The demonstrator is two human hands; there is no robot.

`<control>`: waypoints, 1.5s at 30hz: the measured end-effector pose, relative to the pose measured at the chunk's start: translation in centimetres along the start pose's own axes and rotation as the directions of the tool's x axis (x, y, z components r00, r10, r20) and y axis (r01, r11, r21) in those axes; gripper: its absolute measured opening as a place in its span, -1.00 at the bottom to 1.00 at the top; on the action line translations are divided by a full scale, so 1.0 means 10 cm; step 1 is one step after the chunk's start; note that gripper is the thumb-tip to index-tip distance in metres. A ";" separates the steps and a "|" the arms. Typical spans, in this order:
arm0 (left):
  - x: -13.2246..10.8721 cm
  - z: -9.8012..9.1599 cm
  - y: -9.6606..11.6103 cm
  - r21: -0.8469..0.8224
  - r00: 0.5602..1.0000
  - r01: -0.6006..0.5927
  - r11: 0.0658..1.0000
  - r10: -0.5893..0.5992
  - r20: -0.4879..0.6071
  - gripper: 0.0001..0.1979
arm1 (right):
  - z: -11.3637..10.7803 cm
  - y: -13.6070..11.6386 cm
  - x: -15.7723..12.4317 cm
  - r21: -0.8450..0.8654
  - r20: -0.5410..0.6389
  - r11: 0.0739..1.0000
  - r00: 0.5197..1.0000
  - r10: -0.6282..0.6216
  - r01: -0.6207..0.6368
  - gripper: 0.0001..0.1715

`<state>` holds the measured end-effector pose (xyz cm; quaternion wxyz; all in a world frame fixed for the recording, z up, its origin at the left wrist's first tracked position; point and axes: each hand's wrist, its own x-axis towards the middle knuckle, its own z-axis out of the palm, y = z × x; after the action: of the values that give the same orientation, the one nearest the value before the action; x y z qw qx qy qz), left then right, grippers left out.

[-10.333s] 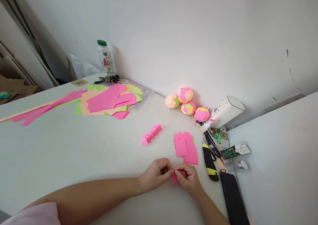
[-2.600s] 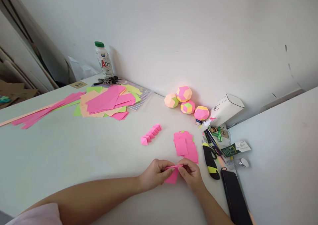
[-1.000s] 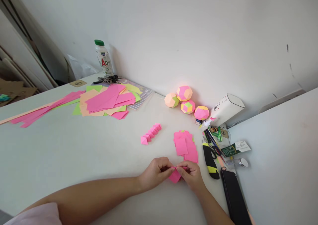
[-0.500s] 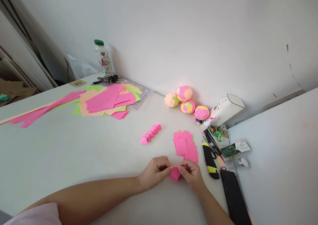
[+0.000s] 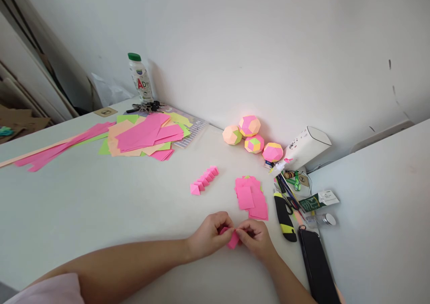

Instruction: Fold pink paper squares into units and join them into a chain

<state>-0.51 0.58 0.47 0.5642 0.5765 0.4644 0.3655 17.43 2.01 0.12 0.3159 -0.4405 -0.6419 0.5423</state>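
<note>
Between my two hands, low over the table, is a small piece of pink paper (image 5: 233, 240) with folds in it. My left hand (image 5: 211, 235) pinches it from the left, thumb against fingers. From the right, my right hand (image 5: 257, 237) pinches its upper edge with thumb and forefinger. Just beyond my hands lies a loose pile of pink paper rectangles (image 5: 246, 198), a bit of green showing at its top. A row of folded pink paper units (image 5: 204, 181) rests on the table, up and left of my hands.
Several multicoloured paper balls (image 5: 249, 126) sit by the wall. A utility knife (image 5: 285, 216), a black phone (image 5: 317, 266) and a small jar (image 5: 324, 220) lie at the right. Heaped coloured paper (image 5: 144, 136), keys and a bottle (image 5: 141, 80) are at the back left.
The pink paper has turned and shifted slightly left, now showing a narrower face. My right hand has moved a little left and down, closer to my left hand, which stays nearly in place.
</note>
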 end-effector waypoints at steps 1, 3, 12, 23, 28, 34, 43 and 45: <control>0.00 0.00 0.00 -0.024 1.000 0.004 1.000 -0.005 -0.002 -0.88 | 0.00 0.00 0.00 0.016 -0.010 1.000 1.000 0.009 -0.009 -0.75; 0.01 -0.01 0.00 -0.089 1.000 0.008 0.996 -0.008 -0.005 -0.89 | -0.01 0.01 0.00 0.061 -0.030 0.998 0.999 0.025 -0.023 -0.75; 0.01 -0.02 -0.01 -0.173 1.000 -0.001 0.985 0.002 0.005 -0.88 | -0.02 0.01 0.01 0.093 -0.038 0.996 0.999 -0.008 0.011 -0.76; 0.02 -0.02 -0.01 -0.219 0.999 0.018 0.976 -0.011 0.030 -0.85 | -0.03 0.05 -0.01 0.144 -0.069 0.989 0.997 0.043 -0.033 -0.84; 0.02 -0.03 0.01 -0.345 1.000 0.026 0.938 -0.023 0.013 -0.80 | -0.07 0.08 0.00 0.276 -0.124 0.960 0.988 0.092 -0.055 -0.82; 0.04 -0.03 -0.02 -0.378 0.999 0.024 0.926 -0.030 -0.011 -0.76 | -0.07 0.11 0.02 0.366 -0.159 0.930 0.983 0.089 -0.025 -0.74; 0.02 -0.03 0.01 -0.326 1.000 0.019 0.945 -0.011 0.026 -0.81 | -0.04 0.04 0.01 0.234 -0.074 0.972 0.996 0.057 -0.038 -0.75; 0.02 -0.03 0.00 -0.271 0.998 0.020 0.962 -0.005 0.055 -0.84 | -0.04 0.04 0.01 0.198 -0.051 0.980 0.998 0.049 -0.038 -0.75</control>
<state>-0.73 0.82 0.49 0.6525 0.5006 0.3982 0.4063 17.83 2.32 -0.17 0.3635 -0.4359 -0.5664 0.5976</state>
